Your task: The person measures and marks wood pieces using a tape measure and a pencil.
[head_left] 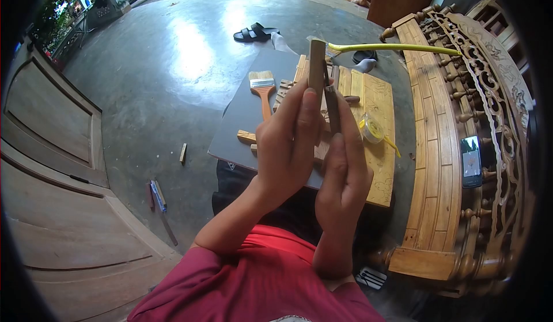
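Observation:
Close in front of me, my left hand (291, 135) is closed around a brown wooden stick (316, 63), held upright with its top end sticking out above the fingers. My right hand (345, 175) pinches a narrow dark flat strip (332, 109) between thumb and fingers, close alongside the stick. What kind of thing the strip is I cannot tell. Behind both hands lies a grey board (235, 112). On its left part rests a paintbrush (264, 94) with an orange handle. Small wooden pieces (246, 136) lie near my left wrist, partly hidden by the hand.
Right of my hands, a yellow carved wooden panel (380, 172) carries a tape measure (373, 129). A yellow-handled tool (397, 48) reaches towards the wooden bench (426, 195), where a phone (471, 161) leans. Pens (156, 195) and a sandal (253, 33) lie on the floor.

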### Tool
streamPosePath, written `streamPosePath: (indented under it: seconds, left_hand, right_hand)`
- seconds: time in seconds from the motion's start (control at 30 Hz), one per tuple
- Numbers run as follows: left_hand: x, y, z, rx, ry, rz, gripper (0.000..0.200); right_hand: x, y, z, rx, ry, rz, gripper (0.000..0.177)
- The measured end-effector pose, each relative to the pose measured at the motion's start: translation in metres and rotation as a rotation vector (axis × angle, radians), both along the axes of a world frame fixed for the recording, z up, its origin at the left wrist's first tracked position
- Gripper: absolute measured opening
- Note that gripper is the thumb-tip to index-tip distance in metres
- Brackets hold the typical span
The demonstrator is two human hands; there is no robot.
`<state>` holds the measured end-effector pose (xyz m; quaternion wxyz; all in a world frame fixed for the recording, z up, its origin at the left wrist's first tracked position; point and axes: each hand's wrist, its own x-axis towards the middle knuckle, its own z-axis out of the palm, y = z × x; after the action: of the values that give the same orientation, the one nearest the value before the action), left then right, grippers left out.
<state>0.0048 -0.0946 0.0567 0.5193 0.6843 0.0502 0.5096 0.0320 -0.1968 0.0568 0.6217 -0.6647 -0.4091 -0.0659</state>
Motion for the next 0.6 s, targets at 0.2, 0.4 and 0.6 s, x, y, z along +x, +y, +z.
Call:
streamPosePath:
  seconds: [0.2, 0.4, 0.6]
  left_hand:
    - [0.002, -0.002, -0.001, -0.023, -0.025, 0.004, 0.036]
    - [0.001, 0.013, 0.015, -0.035, -0.049, 0.099, 0.04]
    - [-0.003, 0.014, 0.013, -0.033, -0.021, 0.051, 0.039]
  right_hand:
    - [0.003, -0.002, -0.002, 0.009, -0.002, 0.015, 0.042]
    - [-0.005, 0.0, 0.004, -0.043, -0.068, 0.033, 0.042]
    - [-0.003, 0.003, 0.002, 0.013, -0.032, 0.055, 0.042]
